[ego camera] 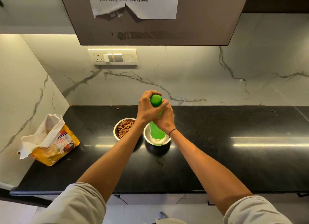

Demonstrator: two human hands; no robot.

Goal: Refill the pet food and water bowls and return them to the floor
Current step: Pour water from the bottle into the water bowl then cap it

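Both hands meet over the black bench [217, 165], on a green bottle [157, 131] that stands upright inside the water bowl [151, 140]. The left hand [148, 109] closes its grip around the green cap [156, 100] at the top of the bottle. The right hand [164, 119] grasps the neck of the bottle just below the cap, and its fingers touch the left hand. A thin black band [173, 132] goes around the right wrist.

The water bowl is a steel one with a dark outer wall, and the base of the bottle is inside it. I cannot tell if water is already in this bowl. Just beside it, on the left, stands the food bowl [117, 126], also steel, and it holds brown kibble [124, 128]. The left forearm crosses over a part of this bowl.

Well apart on the left side of the bench lies a yellow food bag [55, 146] with its top torn open. One single kibble piece [117, 108] lies near the marble wall [200, 76]. A switch panel [115, 57] is on this wall, and above it hangs a printed paper [133, 3].
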